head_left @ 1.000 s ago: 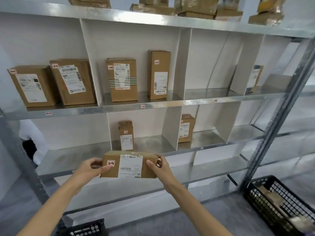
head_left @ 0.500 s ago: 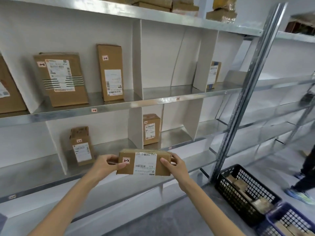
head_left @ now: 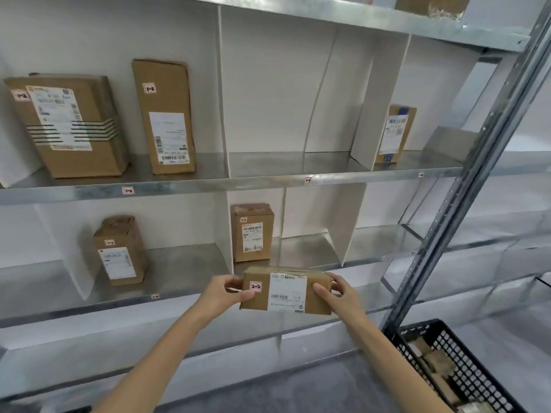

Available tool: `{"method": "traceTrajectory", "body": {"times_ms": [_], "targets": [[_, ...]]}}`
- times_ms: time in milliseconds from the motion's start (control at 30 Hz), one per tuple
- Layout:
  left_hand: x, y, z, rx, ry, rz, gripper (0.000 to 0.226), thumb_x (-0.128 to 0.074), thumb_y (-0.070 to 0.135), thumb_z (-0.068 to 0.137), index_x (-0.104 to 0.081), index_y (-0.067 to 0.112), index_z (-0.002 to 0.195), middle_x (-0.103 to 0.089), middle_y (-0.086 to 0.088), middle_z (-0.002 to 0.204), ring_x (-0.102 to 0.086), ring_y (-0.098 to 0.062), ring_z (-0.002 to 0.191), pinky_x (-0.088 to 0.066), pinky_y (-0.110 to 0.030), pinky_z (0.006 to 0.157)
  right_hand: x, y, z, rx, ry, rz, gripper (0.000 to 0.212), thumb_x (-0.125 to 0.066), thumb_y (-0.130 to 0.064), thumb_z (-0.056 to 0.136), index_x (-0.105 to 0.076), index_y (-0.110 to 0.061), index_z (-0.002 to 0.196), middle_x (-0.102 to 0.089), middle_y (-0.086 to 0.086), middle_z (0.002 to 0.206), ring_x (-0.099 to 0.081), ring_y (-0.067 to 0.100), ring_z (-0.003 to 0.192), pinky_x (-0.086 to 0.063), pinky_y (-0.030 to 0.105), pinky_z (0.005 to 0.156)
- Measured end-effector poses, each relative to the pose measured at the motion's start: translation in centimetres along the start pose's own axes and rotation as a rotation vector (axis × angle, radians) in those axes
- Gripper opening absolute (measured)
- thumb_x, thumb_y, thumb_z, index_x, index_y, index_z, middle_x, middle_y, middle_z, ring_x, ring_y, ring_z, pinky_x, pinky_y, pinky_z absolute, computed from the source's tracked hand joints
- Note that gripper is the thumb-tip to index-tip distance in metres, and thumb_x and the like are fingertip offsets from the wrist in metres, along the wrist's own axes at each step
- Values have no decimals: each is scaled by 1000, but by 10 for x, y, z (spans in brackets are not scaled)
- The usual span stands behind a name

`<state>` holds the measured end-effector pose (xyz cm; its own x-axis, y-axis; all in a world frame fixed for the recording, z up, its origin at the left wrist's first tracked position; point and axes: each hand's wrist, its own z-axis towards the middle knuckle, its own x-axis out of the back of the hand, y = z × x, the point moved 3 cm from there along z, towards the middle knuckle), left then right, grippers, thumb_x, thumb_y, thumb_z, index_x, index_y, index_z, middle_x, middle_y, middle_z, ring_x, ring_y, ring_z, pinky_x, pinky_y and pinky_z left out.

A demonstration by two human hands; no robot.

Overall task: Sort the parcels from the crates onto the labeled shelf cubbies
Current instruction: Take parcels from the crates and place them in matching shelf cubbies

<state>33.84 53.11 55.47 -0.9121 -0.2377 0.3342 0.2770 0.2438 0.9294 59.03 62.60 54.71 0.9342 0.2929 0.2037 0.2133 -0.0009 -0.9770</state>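
Grey floor holds a black crate (head_left: 423, 325) low on the right. Up close, the left hand (head_left: 222, 296) and right hand (head_left: 337, 293) grip the box (head_left: 286, 290) by its ends. Their fingers (head_left: 320, 291) curl round it, and the tag faces the person, likely so it can be read. It hangs before the shelf (head_left: 208, 186), not yet in a cubby.

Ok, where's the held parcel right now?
Head view, low centre: the parcel is gripped at its ends by the left hand and right hand, in front of the shelf edge, just below a small upright box.
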Motion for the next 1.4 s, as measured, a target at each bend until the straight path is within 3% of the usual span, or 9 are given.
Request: {"method": "traceTrajectory", "body": {"times_ms": [333, 433, 567, 700, 833, 1067, 1200, 1333, 1400], "targets": [[69, -37, -9, 54, 106, -68, 20, -64, 16, 88, -68, 21, 107, -71, 5, 104, -64, -11, 97, -51, -29, 91, -80, -4, 41, 4, -191, -4, 49, -69, -30, 83, -48, -24, 128, -55, 2, 115, -56, 7, 92, -51, 21, 65], [100, -57, -12, 74, 145, -102, 23, -60, 8, 90, -66, 18, 111, -70, 4, 104, -64, -11, 97, -53, -25, 88, -120, -1, 47, 11, -248, -33, 56, -71, -29, 82, -46, -23, 131, -55, 2, 119, -57, 9, 97, -54, 25, 74], [148, -84, -4, 113, 252, -43, 29, -60, 6, 89, -63, 14, 116, -68, -2, 106, -62, -17, 99, -51, -27, 82, -180, 4, 56, -40, -334, -77, 57, -75, -22, 79, -44, -21, 126, -57, 3, 124, -58, 20, 108, -50, 44, 96], [197, -108, 16, 182, 278, 116, 18, -64, 9, 86, -66, 10, 104, -66, -6, 101, -61, -20, 95, -50, -30, 83, -239, -3, 70, -51, -384, -89, 61, -74, -13, 79, -41, -16, 130, -58, 4, 124, -57, 18, 108, -49, 39, 95], [227, -123, 38, 213, 233, 135, 22, -60, 3, 84, -65, 5, 105, -67, -11, 104, -62, -23, 102, -49, -30, 92, -283, -16, 90, 5, -375, -161, 68, -71, -9, 81, -33, -16, 136, -56, -1, 114, -57, 17, 102, -50, 27, 80], [239, -143, 86, 232, 161, 8, 39, -62, 6, 83, -49, 26, 113, -63, 6, 104, -59, -14, 103, -49, -33, 96, -327, -12, 124, 48, -244, -413, 75, -76, -22, 74, -35, -9, 135, -47, 9, 127, -53, 24, 110, -47, 36, 95], [233, -165, 112, 281, 170, -19, 21, -63, 18, 86, -51, 22, 102, -62, 8, 94, -59, -11, 92, -51, -23, 82, -343, 1, 144, 33, -240, -559, 76, -73, -10, 76, -32, -7, 141, -42, 14, 131, -50, 27, 115, -40, 20, 88], [231, -189, 144, 353, 206, -19, 8, -55, 18, 91, -52, 15, 98, -62, -3, 96, -60, -18, 92, -52, -29, 83, -357, 23, 173, -3, -258, -567, 88, -63, -4, 75, -19, -17, 149, -41, 10, 137, -49, 29, 117, -47, 33, 94], [229, -199, 158, 381, 243, -19, 4, -48, 15, 95, -49, 14, 99, -58, -4, 92, -57, -18, 89, -48, -25, 75, -363, 34, 189, -43, -324, -580, 89, -53, 3, 77, -11, -23, 151, -35, 6, 143, -46, 26, 119, -46, 27, 92]]}}
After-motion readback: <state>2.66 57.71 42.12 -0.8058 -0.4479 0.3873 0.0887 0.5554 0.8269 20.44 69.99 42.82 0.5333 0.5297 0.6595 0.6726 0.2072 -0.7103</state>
